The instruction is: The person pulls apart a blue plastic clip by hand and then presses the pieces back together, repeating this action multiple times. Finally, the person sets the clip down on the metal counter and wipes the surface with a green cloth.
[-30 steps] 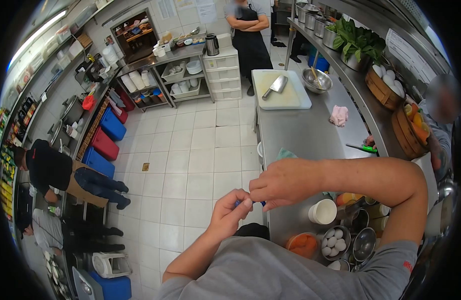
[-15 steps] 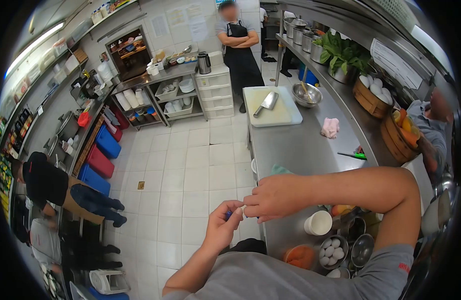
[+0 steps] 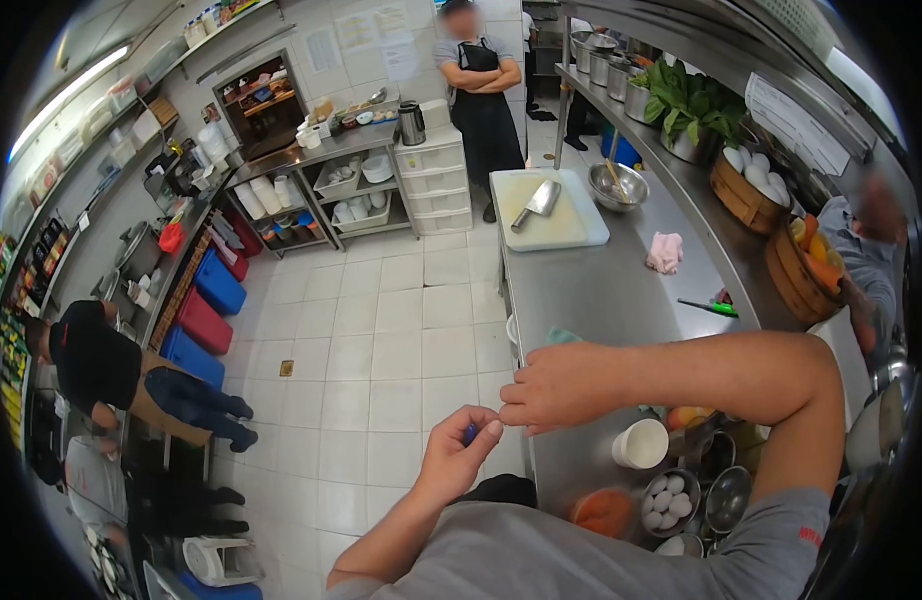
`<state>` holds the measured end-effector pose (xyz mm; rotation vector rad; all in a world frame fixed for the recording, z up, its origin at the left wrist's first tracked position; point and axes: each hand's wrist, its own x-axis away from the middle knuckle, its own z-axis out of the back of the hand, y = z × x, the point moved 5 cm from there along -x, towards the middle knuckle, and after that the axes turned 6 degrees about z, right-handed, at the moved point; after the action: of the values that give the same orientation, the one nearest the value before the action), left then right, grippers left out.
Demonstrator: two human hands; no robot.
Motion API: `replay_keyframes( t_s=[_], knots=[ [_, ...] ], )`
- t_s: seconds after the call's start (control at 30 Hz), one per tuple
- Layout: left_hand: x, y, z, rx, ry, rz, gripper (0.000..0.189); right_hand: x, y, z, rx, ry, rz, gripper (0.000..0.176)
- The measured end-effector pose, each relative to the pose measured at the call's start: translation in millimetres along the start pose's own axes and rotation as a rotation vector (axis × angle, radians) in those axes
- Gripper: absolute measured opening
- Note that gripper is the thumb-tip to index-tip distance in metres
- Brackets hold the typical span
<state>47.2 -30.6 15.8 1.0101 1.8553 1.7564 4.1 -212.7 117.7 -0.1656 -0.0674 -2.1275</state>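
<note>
My left hand (image 3: 459, 452) is closed, with a small blue object (image 3: 470, 433) showing between thumb and fingers; its kind is too small to tell. Right in front of it, my right hand (image 3: 561, 386) has its fingers curled, their tips close to my left thumb and index finger. Whatever those fingers pinch is hidden. Both hands are held in the air by the edge of the steel worktable (image 3: 606, 290). A green cloth (image 3: 564, 336) lies partly behind my right hand. Below my right forearm are a white cup (image 3: 641, 444) and a bowl of eggs (image 3: 671, 502).
A cleaver (image 3: 541, 203) lies on a white cutting board (image 3: 571, 236), beside a metal bowl (image 3: 621, 188). Farther along are a pink cloth (image 3: 665, 253) and a green-handled knife (image 3: 719, 309). A co-worker in an apron (image 3: 481, 110) stands ahead; others work at left.
My left hand has shifted slightly right, and the blue object shows more between its fingers. My right hand stays almost in place. The co-worker at left has moved an arm.
</note>
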Motion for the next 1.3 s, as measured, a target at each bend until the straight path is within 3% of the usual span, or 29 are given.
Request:
replay_keyframes(
  t_s=[0.4, 1.3],
  knots=[
    [5.1, 4.9, 4.7, 0.120, 0.077, -0.080, 0.023, -2.7, 8.1, 22.2, -0.331, 0.182, -0.281, 0.031],
    [9.3, 10.9, 2.2, 0.244, -0.055, -0.149, 0.023, -9.4, 0.0, 29.4, -0.543, 0.250, -0.297, 0.032]
  ],
)
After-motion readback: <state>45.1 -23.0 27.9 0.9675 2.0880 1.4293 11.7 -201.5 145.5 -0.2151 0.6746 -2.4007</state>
